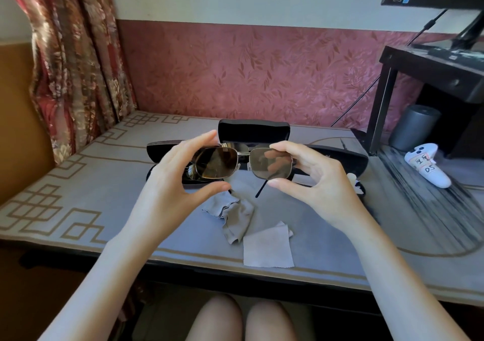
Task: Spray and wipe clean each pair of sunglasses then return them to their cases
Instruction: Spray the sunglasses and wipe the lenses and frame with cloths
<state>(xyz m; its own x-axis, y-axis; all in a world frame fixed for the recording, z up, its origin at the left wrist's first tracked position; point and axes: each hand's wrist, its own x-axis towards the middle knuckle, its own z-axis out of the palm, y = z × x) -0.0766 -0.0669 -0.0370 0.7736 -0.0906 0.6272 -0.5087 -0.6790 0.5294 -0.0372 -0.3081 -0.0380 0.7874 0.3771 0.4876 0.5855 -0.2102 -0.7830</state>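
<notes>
Sunglasses [243, 164] between left grip [178, 173], right grip [314, 178]

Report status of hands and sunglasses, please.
Left hand and right hand pinch gold-framed brown-lens sunglasses, held up. Open black hard case behind. Nothing between them.

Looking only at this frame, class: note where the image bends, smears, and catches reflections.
Head view: wide-angle bowing curves the table edges and curtain. Head view: a streaky smear crosses the table's right side by the white controller. Head view: the sunglasses lenses carry soft reflections, and the right hand shows through one lens.
</notes>
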